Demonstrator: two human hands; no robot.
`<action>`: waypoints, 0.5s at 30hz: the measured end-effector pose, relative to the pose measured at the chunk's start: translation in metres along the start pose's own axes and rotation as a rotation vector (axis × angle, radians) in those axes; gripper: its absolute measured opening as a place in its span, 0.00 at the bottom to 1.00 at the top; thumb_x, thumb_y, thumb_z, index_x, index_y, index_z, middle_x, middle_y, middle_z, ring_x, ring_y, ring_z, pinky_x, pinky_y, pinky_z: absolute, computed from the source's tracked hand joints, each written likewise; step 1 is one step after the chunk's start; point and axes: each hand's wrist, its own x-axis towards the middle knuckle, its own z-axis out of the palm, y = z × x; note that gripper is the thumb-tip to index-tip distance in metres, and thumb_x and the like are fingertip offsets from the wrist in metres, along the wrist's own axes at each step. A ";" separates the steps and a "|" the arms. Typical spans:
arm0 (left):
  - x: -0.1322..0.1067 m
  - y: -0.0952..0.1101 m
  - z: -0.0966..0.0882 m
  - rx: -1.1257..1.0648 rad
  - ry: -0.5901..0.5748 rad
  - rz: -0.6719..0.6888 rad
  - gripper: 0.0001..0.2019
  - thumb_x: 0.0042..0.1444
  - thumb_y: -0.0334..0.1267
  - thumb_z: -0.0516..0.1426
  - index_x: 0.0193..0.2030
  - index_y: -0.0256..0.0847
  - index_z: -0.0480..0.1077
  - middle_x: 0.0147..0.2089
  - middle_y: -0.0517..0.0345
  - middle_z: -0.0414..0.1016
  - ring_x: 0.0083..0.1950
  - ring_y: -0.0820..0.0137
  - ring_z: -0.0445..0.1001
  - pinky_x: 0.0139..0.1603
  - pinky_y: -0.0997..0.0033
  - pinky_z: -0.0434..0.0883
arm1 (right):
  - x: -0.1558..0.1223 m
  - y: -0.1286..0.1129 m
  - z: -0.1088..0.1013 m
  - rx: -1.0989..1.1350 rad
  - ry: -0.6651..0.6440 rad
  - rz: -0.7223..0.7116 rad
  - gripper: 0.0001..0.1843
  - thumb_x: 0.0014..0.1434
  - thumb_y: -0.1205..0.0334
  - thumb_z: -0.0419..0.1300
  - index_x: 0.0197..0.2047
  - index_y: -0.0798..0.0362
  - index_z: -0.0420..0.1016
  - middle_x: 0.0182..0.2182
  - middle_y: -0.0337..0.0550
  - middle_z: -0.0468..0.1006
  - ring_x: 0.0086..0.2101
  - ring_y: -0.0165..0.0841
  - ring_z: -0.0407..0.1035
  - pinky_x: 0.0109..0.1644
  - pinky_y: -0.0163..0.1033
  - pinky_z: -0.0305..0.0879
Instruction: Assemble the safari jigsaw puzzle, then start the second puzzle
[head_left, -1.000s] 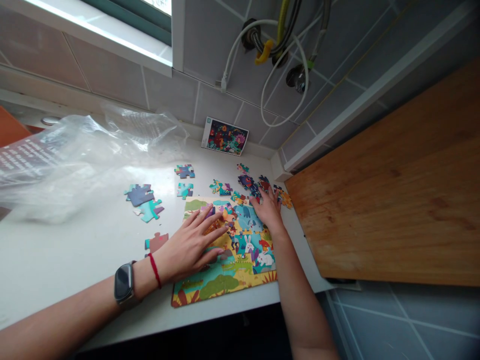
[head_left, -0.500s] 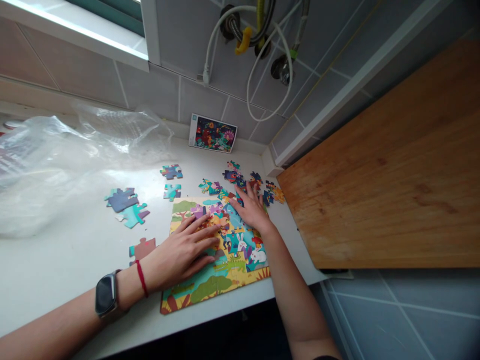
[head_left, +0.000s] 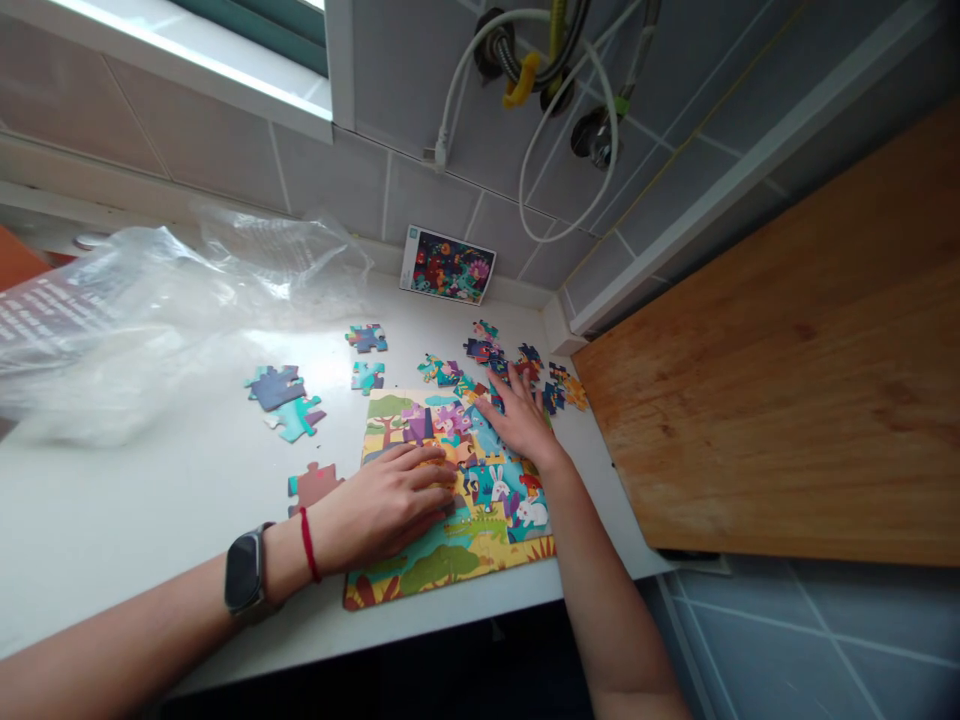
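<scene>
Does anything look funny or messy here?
Yes, a crumpled plastic bag lies bunched on the white counter beside the jigsaw puzzle, and a loose pinkish piece sits apart, near the left hand.

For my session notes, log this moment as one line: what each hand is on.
left hand: flat on jigsaw puzzle | right hand: at puzzle's top edge, beside loose puzzle pieces | picture card: against tile wall
</scene>
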 end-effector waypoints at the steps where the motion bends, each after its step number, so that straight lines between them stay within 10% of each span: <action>1: 0.000 0.001 -0.001 -0.008 -0.008 0.002 0.10 0.70 0.35 0.56 0.53 0.44 0.76 0.57 0.52 0.81 0.63 0.56 0.74 0.65 0.50 0.71 | 0.000 0.000 0.001 0.001 -0.002 -0.001 0.40 0.70 0.34 0.50 0.78 0.39 0.52 0.80 0.44 0.36 0.77 0.52 0.28 0.77 0.67 0.32; 15: 0.003 0.000 -0.006 -0.118 -0.002 0.042 0.11 0.72 0.33 0.53 0.54 0.40 0.76 0.48 0.49 0.83 0.57 0.60 0.79 0.59 0.60 0.76 | 0.003 0.004 0.004 -0.026 0.004 -0.001 0.40 0.70 0.34 0.49 0.78 0.39 0.52 0.80 0.45 0.36 0.77 0.52 0.29 0.77 0.67 0.31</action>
